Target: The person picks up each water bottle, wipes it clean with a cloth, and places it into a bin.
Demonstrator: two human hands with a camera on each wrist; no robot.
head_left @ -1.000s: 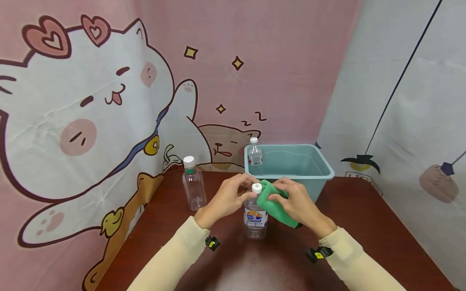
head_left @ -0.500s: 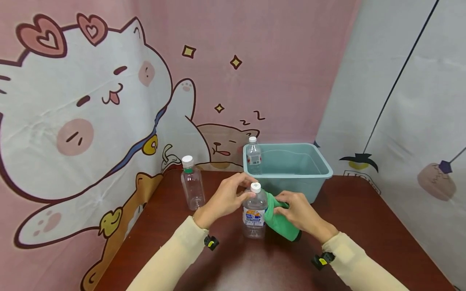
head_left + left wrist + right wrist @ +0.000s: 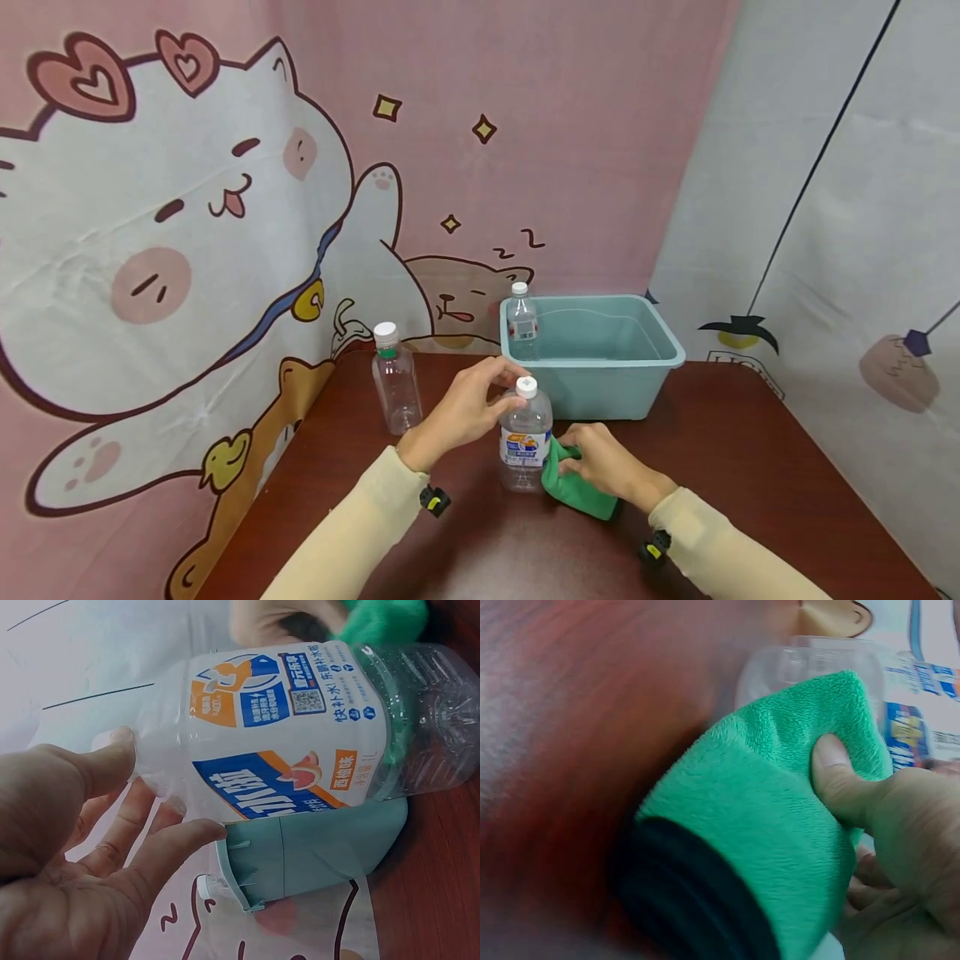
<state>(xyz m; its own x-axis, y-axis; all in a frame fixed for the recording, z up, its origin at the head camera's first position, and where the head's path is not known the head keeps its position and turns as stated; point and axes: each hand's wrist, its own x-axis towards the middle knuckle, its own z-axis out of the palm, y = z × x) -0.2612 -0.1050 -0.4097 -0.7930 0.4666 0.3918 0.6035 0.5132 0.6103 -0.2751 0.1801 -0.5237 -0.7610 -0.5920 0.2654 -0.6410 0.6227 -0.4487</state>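
Observation:
A clear plastic bottle [image 3: 524, 450] with a white cap and a printed label stands upright on the table. My left hand [image 3: 468, 404] holds it at the neck, thumb and fingers around the part just under the cap, as the left wrist view [image 3: 146, 761] of the neck also shows. A folded green cloth [image 3: 581, 492] with a dark edge is pinched in my right hand [image 3: 611, 465]. In the right wrist view the thumb presses on the cloth [image 3: 757, 780], whose front end lies against the lower side of the bottle. Most right-hand fingers are hidden behind the cloth.
A light blue plastic bin [image 3: 600, 392] stands behind the bottle, with a capped clear bottle [image 3: 523, 321] upright in its left corner. Another clear bottle [image 3: 397, 387] with a white cap and green ring stands at the left on the brown table [image 3: 480, 550]. Printed curtains hang behind.
My right hand has moved the green cloth down the bottle's right side, from near the cap to near the base. My left hand stays at the neck.

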